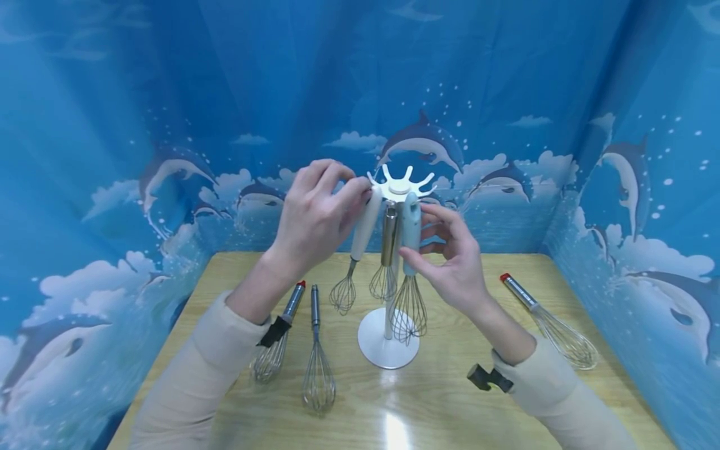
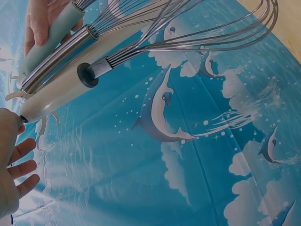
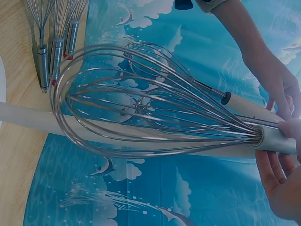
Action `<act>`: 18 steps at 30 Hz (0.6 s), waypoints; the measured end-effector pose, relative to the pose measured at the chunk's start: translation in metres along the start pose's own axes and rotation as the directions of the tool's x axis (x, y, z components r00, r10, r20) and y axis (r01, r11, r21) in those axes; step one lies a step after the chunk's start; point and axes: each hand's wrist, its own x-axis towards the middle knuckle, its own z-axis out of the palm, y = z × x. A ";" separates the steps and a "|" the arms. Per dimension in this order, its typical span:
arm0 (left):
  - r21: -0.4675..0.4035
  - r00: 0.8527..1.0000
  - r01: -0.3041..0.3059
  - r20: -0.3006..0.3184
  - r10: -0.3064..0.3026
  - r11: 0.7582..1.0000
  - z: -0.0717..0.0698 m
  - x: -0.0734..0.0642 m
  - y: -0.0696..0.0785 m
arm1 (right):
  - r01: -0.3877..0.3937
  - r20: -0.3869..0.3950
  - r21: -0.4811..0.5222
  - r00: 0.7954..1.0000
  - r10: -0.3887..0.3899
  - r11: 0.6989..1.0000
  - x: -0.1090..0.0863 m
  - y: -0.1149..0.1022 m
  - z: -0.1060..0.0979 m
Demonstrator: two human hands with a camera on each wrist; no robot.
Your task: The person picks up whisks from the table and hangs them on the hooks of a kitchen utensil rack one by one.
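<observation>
My left hand [image 1: 323, 206] pinches the top end of a white-handled whisk [image 1: 366, 228] beside a hook of the white stand [image 1: 388, 359]. Whether its end is on the hook is hidden by the fingers. In the left wrist view, the thumb and forefinger are at the handle's tip and the other fingers stay apart from it. My right hand [image 1: 455, 253] holds a pale blue-green-handled whisk [image 1: 412, 228] by its handle, thumb in front and fingers behind, close under the stand's top. Between the two, a steel-handled whisk [image 1: 389, 240] hangs from the stand.
On the wooden table [image 1: 450, 412], a steel whisk [image 1: 316, 350] and a red-tipped whisk [image 1: 292, 304] lie left of the stand. The right wrist view shows another red-tipped whisk [image 3: 72, 40] there. One more red-tipped whisk [image 1: 554, 325] lies far right. Dolphin-printed curtains [image 1: 281, 94] surround the table.
</observation>
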 end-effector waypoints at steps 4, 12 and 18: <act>0.006 1.000 0.001 -0.021 0.000 1.000 0.000 -0.001 -0.001 | 0.010 0.003 -0.009 1.000 -0.010 1.000 0.000 0.001 0.000; -0.024 0.999 -0.012 -0.043 0.011 1.000 -0.002 0.000 0.003 | 0.019 0.013 -0.020 1.000 -0.019 1.000 0.000 0.002 0.000; -0.030 0.998 -0.024 -0.057 0.022 0.999 -0.001 0.001 0.007 | 0.027 0.008 -0.014 1.000 -0.027 1.000 0.001 0.003 0.001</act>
